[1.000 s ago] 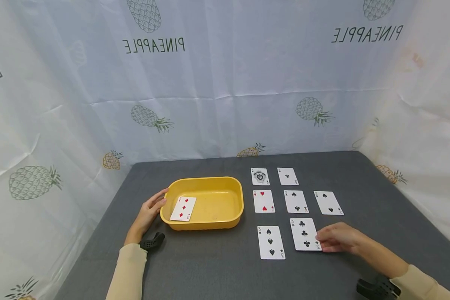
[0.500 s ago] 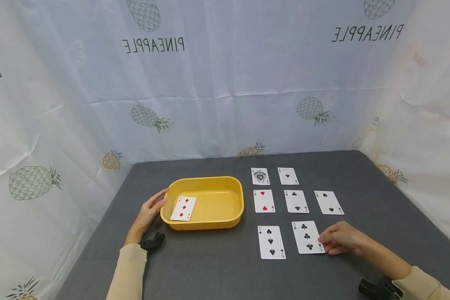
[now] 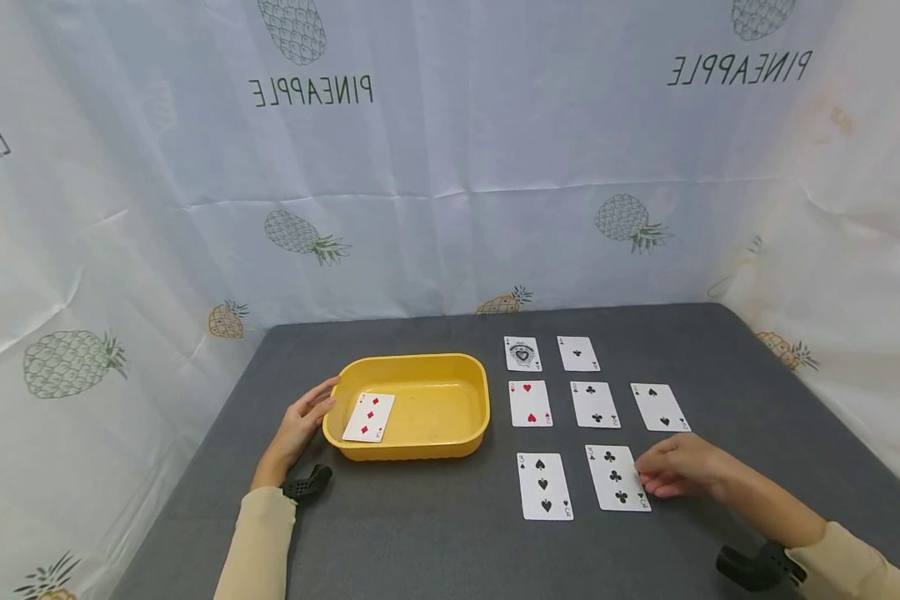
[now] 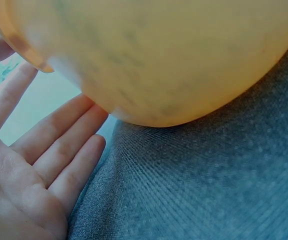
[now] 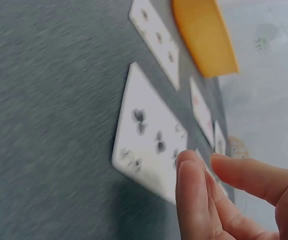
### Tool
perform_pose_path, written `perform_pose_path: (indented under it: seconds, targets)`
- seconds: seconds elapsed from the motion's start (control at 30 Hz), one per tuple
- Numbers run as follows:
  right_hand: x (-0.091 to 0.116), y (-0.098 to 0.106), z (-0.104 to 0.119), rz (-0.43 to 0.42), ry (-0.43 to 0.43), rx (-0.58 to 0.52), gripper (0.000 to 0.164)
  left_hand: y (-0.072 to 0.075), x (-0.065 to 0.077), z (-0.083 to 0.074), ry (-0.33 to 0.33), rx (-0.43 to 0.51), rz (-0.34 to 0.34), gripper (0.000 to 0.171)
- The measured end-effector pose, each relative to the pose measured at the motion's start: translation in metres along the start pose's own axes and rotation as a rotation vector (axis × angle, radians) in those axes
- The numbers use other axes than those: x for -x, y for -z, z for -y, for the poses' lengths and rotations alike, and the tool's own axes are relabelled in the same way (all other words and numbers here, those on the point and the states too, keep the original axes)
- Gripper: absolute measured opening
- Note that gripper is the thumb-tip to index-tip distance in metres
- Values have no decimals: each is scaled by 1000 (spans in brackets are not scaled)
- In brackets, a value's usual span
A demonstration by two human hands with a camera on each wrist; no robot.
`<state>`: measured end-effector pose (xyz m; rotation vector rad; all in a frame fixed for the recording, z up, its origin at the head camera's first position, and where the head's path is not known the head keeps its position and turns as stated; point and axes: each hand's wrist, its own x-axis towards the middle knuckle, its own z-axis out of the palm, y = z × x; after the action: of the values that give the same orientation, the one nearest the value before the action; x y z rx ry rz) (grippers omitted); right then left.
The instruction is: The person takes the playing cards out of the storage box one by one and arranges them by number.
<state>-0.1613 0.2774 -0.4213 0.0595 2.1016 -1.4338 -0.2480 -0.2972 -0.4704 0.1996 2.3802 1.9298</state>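
My left hand [image 3: 297, 428] rests at the left end of a yellow plastic tray [image 3: 414, 451], its fairly straight fingers touching the side in the left wrist view. Inside the tray lies a three of diamonds [image 3: 368, 417]. Beside the right edge of the three of clubs [image 3: 618, 478] is my right hand [image 3: 686, 468]. In the right wrist view, a gap shows between its thumb [image 5: 254, 175] and fingers, with no card pinched there. The three of clubs lies face up, right of the three of spades [image 3: 544, 487].
Behind these two lie a two of hearts [image 3: 530, 404], a two of clubs [image 3: 595, 405] and a two of spades [image 3: 660, 407]. Farther back are an ace of spades [image 3: 522, 354] and an ace of clubs [image 3: 578, 354]. A pineapple-print curtain [image 3: 435, 250] surrounds the grey table [image 3: 420, 533].
The three of clubs has shifted slightly towards me and to the right. My right fingers have let go of its edge and risen a little. My left hand has stayed at the tray.
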Motion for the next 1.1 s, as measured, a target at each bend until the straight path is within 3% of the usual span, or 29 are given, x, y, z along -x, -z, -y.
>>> perform_pose_path:
  seconds: [0.33,0.63,1.1]
  targets:
    - [-20,-20,40,98,45,-105,29,0,0,1,7,-4,-7,58]
    - [-41,-53,86,129,64,-140,21,1,-2,1,-6,12,-4,57]
    - [-74,-112,139,135,58,-212,36,1,-3,2,-12,13,-4,57]
